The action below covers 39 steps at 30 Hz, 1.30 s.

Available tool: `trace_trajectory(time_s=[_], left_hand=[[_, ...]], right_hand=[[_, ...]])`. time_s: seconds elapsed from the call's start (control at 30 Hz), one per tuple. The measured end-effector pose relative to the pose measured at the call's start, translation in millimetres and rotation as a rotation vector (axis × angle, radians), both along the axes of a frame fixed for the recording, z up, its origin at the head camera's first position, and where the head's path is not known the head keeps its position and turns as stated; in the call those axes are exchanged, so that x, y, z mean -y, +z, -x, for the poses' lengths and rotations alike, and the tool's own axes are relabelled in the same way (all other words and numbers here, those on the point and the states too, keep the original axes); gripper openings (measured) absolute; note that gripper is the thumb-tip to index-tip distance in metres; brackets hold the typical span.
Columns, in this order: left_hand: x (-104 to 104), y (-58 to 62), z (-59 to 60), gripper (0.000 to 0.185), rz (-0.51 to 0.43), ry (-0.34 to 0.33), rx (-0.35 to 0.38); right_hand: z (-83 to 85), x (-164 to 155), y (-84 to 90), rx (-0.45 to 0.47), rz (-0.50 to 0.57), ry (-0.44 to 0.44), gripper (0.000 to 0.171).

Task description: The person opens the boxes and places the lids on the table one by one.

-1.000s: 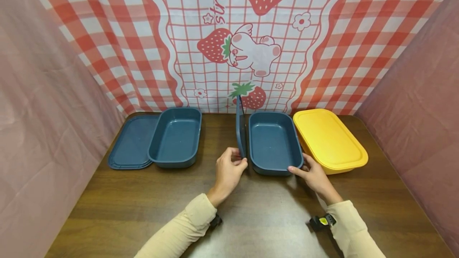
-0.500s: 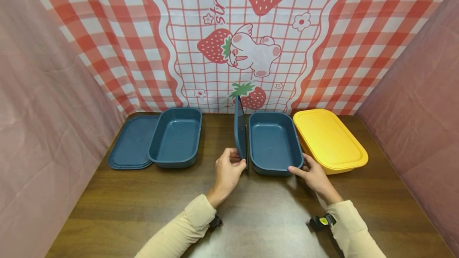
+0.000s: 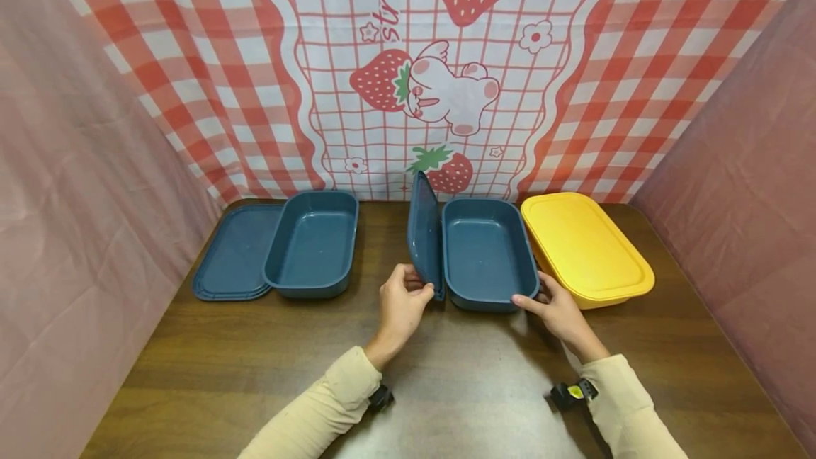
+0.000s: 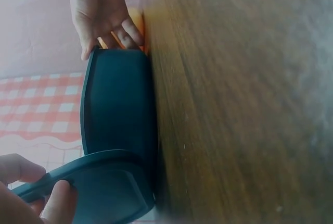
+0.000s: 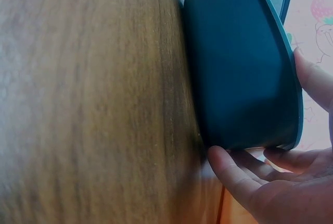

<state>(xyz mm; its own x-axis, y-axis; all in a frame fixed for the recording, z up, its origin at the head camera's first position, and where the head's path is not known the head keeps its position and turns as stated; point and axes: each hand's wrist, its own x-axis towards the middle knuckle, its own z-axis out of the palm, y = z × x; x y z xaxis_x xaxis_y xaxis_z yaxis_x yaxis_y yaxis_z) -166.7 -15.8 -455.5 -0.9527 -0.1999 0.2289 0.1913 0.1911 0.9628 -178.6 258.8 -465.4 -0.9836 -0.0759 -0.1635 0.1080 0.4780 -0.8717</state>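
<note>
The left hand [image 3: 401,309] pinched a tilted blue lid [image 3: 423,236] beside the middle blue container [image 3: 487,261], which the right hand [image 3: 556,312] gripped.

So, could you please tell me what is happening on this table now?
A person's left hand pinches a tilted blue lid by its near end, beside the uncovered middle box, which the right hand holds at its near right corner. On the left, an uncovered blue box partly hides a flat blue lid. On the right stands a lidded yellow box.
</note>
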Motion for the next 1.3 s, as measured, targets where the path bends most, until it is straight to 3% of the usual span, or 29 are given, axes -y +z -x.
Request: trace_trajectory(time_s=[0.4, 0.77, 1.3], left_hand=[[4, -5.5, -1.5, 0.022, -0.009, 0.026, 0.071], [5, -6.5, -4.1, 0.021, -0.134, 0.045, 0.178], [8, -13.4, -4.1, 0.026, -0.226, 0.060, 0.244]], right_hand=[[-0.4, 0, 0.7, -0.009, 0.005, 0.006, 0.084], [-1.0, 0, 1.9, -0.008, -0.004, 0.002, 0.084], [-0.3, 0, 0.0, 0.010, -0.015, 0.000, 0.086]])
